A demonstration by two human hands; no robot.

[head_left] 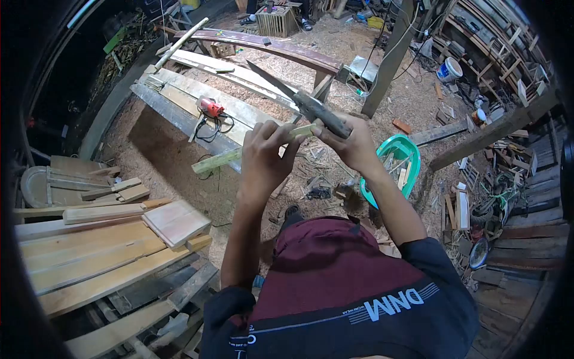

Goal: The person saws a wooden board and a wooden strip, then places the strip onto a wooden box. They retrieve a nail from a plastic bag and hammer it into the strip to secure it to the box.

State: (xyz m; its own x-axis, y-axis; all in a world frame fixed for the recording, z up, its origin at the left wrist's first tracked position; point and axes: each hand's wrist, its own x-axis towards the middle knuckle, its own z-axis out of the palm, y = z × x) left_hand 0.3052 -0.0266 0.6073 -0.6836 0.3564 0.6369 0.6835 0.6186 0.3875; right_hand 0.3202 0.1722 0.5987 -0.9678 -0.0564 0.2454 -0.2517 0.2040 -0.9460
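My left hand (263, 146) is closed around a thin, pale wooden strip (216, 160), which juts out to the lower left. The strip's other end reaches my right hand (354, 145), whose fingertips are against it. In that same right hand is a large knife (320, 112) with a thick dark handle. Its long, narrow dark blade points up and to the left, above the strip. Both hands are raised in front of my body, over the floor.
Ahead, a plank bench (179, 122) bears a red power tool (210, 107) with a black cord. A green tub (399, 143) with wood scraps stands on the right, near a wooden post (388, 60). Boards (89, 251) are stacked on the left. Shavings cover the floor.
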